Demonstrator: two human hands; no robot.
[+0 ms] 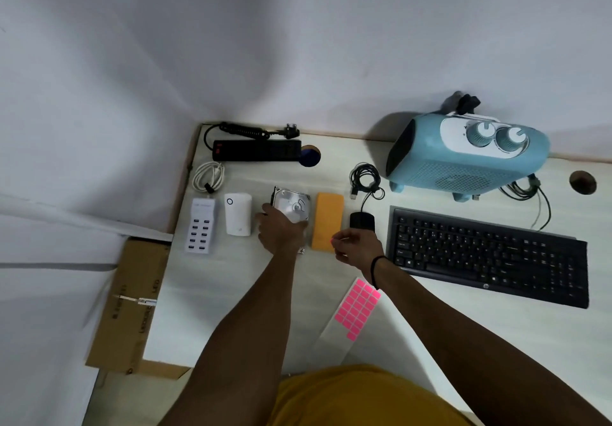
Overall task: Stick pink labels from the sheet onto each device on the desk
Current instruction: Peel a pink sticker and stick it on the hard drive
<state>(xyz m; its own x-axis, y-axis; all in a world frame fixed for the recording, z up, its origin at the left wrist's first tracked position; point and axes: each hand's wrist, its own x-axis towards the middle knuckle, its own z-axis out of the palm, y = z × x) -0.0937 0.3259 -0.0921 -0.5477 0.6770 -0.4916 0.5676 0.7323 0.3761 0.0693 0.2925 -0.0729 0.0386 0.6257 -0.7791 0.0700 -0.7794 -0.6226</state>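
My left hand grips the near end of a silver hard drive on the white desk. My right hand pinches a small pink label over the near end of an orange power bank. The label sheet, with several pink labels, lies under my right wrist. Left of the drive stand a white plug-in extender and a white USB charging hub. A black mouse, black keyboard and blue heater sit to the right.
A black power strip with its coiled cord and a white cable lie at the back left. A black cable bundle sits behind the mouse. A cardboard box leans off the desk's left edge. White walls enclose the corner.
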